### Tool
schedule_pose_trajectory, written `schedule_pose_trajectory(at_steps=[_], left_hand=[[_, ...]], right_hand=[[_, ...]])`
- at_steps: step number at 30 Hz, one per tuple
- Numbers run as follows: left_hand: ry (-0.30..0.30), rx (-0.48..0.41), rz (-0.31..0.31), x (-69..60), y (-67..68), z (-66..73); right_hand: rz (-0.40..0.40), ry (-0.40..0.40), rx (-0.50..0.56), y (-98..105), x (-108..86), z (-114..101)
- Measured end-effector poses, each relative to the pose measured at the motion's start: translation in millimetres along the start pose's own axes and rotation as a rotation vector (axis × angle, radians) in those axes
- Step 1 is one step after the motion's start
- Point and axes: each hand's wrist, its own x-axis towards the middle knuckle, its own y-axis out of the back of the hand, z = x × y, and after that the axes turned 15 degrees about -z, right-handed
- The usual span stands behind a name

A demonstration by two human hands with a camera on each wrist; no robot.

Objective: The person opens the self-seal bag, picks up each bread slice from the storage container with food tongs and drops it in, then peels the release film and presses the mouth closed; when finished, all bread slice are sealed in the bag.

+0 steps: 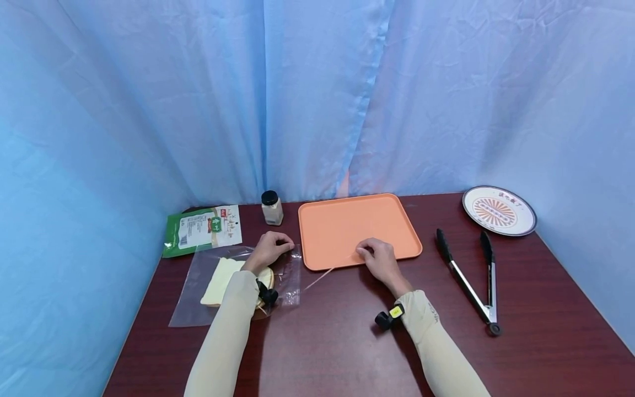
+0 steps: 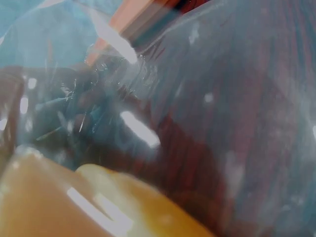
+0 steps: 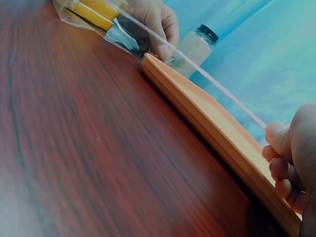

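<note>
The bag point(image 1: 190, 295) lies flat on the table point(image 1: 322, 353) left of centre in the head view, with slices of bread point(image 1: 220, 284) showing through its clear film, and a thin pinkish strip point(image 3: 212, 80) runs taut from its right-hand end towards the middle of the frame. The film should be very light, limp and rather slippery, quick to crumple and slide, so it is best held by a gathered fold or an edge; the bread inside is probably soft and easily dented, a reason to keep any grip off that part. The strip looks light and narrow — likely flexible, with no stiffness for pushing — and calls for a fingertip pinch close to one end. Whether its far end is fixed to the bag cannot be told. The left hand point(image 1: 268, 251) reaches across the bag from the bottom of the frame, wrist above the bread, its fingers bent down at the upper right corner of the film, which they appear to pinch; the left wrist view is too blurred to confirm it. The right hand point(image 1: 379, 259) is over the near edge of the tray point(image 1: 352, 226), just right of centre, forearm slanting up from the lower right — fingers curled in, thumb pressing the strip's end against them.
</note>
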Motion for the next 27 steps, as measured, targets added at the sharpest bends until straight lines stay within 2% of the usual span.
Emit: schedule_pose_trajectory(at_steps=[7,13,21,27], left_hand=[[0.014,-0.010,0.000,1.3,-0.4,0.2],[0.021,-0.006,0.001,0.8,-0.2,-0.4],[0.014,0.003,0.007,1.6,-1.3,-0.9],[0.019,0.002,0.005,1.6,-1.1,-0.9]], right_hand=[[0.027,-0.016,-0.010,9,-5.6,8],[0.054,0.014,-0.050,16,-13.1,13],[0.103,0.085,-0.118,28,-32.0,16],[0.095,0.060,-0.144,36,-49.1,24]])
